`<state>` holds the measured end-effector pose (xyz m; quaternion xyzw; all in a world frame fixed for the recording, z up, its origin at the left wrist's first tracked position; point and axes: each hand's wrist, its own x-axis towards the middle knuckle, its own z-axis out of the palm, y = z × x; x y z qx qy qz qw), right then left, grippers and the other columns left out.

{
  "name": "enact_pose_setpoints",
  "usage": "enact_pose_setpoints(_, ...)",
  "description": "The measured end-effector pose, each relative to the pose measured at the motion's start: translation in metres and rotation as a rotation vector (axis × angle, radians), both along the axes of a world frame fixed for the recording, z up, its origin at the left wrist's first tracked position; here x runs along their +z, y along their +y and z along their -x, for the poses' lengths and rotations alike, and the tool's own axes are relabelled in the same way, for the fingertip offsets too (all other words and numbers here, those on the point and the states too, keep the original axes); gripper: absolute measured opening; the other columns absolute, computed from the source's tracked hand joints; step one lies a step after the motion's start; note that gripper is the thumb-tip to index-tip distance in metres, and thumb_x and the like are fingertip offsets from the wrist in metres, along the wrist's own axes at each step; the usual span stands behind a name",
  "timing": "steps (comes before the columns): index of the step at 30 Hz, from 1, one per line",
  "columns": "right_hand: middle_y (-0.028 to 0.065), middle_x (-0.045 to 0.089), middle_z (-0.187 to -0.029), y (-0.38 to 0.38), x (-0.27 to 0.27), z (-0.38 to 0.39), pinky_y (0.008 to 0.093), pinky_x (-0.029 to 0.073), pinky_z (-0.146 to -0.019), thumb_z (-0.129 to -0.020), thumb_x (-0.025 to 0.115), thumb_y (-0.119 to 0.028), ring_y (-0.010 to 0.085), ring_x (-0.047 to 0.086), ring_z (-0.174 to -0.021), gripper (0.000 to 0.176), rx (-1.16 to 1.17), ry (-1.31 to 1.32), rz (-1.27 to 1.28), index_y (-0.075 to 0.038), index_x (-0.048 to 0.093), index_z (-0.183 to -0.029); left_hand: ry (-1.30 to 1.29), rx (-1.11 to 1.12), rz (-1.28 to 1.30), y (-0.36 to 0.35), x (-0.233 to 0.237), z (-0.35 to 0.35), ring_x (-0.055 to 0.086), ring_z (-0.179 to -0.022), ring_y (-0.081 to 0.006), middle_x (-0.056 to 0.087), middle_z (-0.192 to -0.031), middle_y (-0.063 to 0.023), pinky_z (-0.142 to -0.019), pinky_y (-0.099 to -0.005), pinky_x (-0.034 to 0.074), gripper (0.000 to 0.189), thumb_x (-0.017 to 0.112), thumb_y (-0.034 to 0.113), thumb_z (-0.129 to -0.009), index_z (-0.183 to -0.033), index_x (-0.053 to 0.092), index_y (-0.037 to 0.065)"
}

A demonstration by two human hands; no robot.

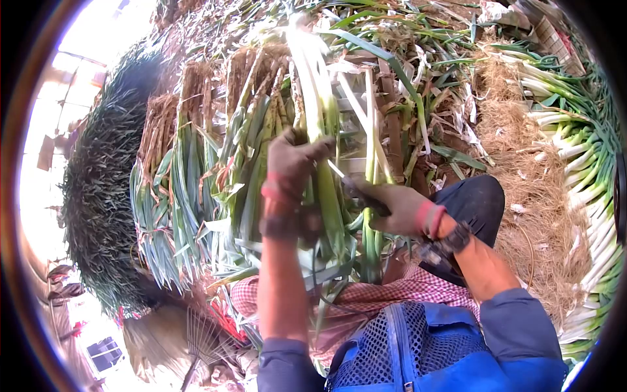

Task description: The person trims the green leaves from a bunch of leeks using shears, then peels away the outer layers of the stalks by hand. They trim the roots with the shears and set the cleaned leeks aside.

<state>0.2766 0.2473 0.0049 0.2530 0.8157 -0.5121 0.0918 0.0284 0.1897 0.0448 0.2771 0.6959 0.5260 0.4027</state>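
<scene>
- My left hand [294, 160] is clenched round a leek [315, 85], its long axis running away from me.
- My right hand [398, 208] grips a knife [338, 172], tip against the stalk.

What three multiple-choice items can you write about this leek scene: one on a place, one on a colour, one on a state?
1. Where does the pile of trimmed white leeks lie?
A. on the person's lap
B. along the right edge of the view
C. in a blue box at the left

2. What colour are the glove cuffs?
A. yellow
B. white
C. red

3. How is the left hand?
A. shut around a leek stalk
B. open and flat on the ground
C. tucked in a pocket

Answers:
1 B: the white stalks curve down the right side.
2 C: a red band shows at each wrist.
3 A: its fingers wrap the stalk, while the right hand grips the knife.
</scene>
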Motion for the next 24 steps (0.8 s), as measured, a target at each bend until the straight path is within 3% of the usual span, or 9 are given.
enact_pose_setpoints(8,0.0239,0.069,-0.128,-0.01,0.025,-0.071,0.0366,0.051,-0.106,-0.088,0.081,-0.017,0.034,0.069,-0.119,0.093,-0.245,0.095,-0.074,-0.003,0.037,-0.168,0.09,-0.055,-0.109,0.055,0.084,0.012,0.062,-0.067,-0.0099,0.073,-0.083,-0.0015,-0.062,-0.0267,0.048,0.023,0.086,0.014,-0.089,-0.104,0.078,-0.001)
enact_pose_setpoints(11,0.0227,0.069,-0.127,-0.008,0.028,-0.08,0.0365,0.05,-0.108,-0.088,0.081,-0.017,0.0323,0.069,-0.117,0.093,-0.326,0.25,-0.204,-0.003,0.036,-0.168,0.043,-0.078,-0.085,0.057,0.031,0.015,0.067,-0.073,-0.0129,0.075,-0.086,-0.0027,-0.065,-0.0287,0.053,0.02,0.086,0.012,-0.09,-0.105,0.079,0.0)
enact_pose_setpoints(15,0.0204,0.07,-0.127,0.0,0.04,-0.075,0.0361,0.049,-0.11,-0.088,0.078,-0.013,0.0326,0.068,-0.115,0.093,-0.214,0.36,-0.186,0.0,0.033,-0.169,0.035,-0.119,0.355,0.031,-0.036,-0.039,0.069,-0.08,-0.0134,0.079,-0.096,-0.0056,-0.073,-0.0311,0.059,0.028,0.087,0.021,-0.093,-0.114,0.078,0.004)
enact_pose_setpoints(16,0.0278,0.063,-0.143,0.004,0.042,-0.068,0.0408,0.048,-0.113,-0.091,0.077,-0.026,0.0394,0.063,-0.13,0.09,-0.182,0.276,-0.046,-0.003,0.036,-0.168,0.135,-0.241,0.434,0.022,-0.064,-0.054,0.069,-0.081,-0.013,0.079,-0.098,-0.0058,-0.075,-0.0304,0.059,0.033,0.087,0.022,-0.093,-0.118,0.076,0.003)
enact_pose_setpoints(17,0.0278,0.063,-0.143,0.008,0.034,-0.059,0.0408,0.048,-0.113,-0.091,0.077,-0.026,0.0394,0.063,-0.13,0.09,-0.179,0.278,-0.043,-0.003,0.036,-0.168,0.234,-0.363,0.513,0.011,-0.1,-0.064,0.069,-0.081,-0.0126,0.079,-0.101,-0.0061,-0.077,-0.0296,0.06,0.038,0.088,0.023,-0.093,-0.123,0.074,0.002)
enact_pose_setpoints(19,0.0296,0.065,-0.138,0.019,0.01,-0.037,0.0422,0.05,-0.111,-0.09,0.077,-0.031,0.0414,0.066,-0.126,0.09,-0.168,0.269,-0.192,-0.003,0.038,-0.167,0.143,-0.338,0.3,-0.023,-0.156,-0.081,0.069,-0.085,-0.0112,0.079,-0.102,-0.006,-0.079,-0.0266,0.06,0.041,0.088,0.021,-0.093,-0.124,0.072,-0.001)
enact_pose_setpoints(20,0.0295,0.067,-0.132,0.027,0.013,-0.021,0.0447,0.052,-0.107,-0.09,0.076,-0.034,0.0431,0.068,-0.12,0.089,-0.164,0.105,-0.216,-0.003,0.04,-0.165,0.08,-0.295,0.295,-0.027,-0.121,-0.085,0.069,-0.089,-0.0086,0.079,-0.105,-0.0044,-0.08,-0.025,0.059,0.034,0.086,0.017,-0.095,-0.121,0.074,-0.001)
enact_pose_setpoints(23,0.0288,0.069,-0.128,0.031,0.003,0.007,0.047,0.054,-0.103,-0.091,0.074,-0.033,0.0431,0.069,-0.117,0.085,-0.022,0.17,-0.246,-0.002,0.042,-0.164,-0.108,-0.229,0.349,-0.039,-0.111,-0.056,0.069,-0.09,-0.0067,0.079,-0.104,-0.0035,-0.08,-0.0244,0.058,0.032,0.086,0.018,-0.095,-0.119,0.075,0.0)
enact_pose_setpoints(24,0.0287,0.07,-0.124,0.025,0.0,0.016,0.0482,0.054,-0.101,-0.092,0.073,-0.031,0.0434,0.069,-0.115,0.082,-0.031,0.222,-0.228,-0.005,0.043,-0.164,-0.053,-0.104,0.193,-0.04,-0.12,-0.049,0.069,-0.085,-0.0077,0.079,-0.102,-0.0031,-0.077,-0.0249,0.058,0.028,0.085,0.014,-0.096,-0.119,0.075,0.001)
